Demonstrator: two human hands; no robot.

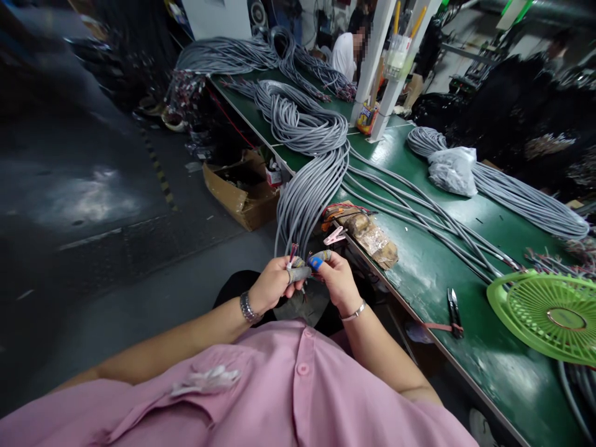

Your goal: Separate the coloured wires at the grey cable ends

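Observation:
My left hand [275,281] is closed around the end of a grey cable, whose thin coloured wires [293,249] stick up beside the thumb. Close by on the right, my right hand [338,280] pinches at the same wire ends; tape wraps its fingers, blue on one of them. What exactly lies between its fingertips is too small to make out. From the table edge, a thick bundle of grey cables [311,192] hangs down to just behind both hands.
A green table [465,248] runs diagonally, carrying more cable coils [526,198], a taped wooden block [367,233], a pink clip [335,235], snips [454,313] and a green fan [554,313]. An open cardboard box [244,192] stands beneath its left edge. Someone in white [344,54] is beyond.

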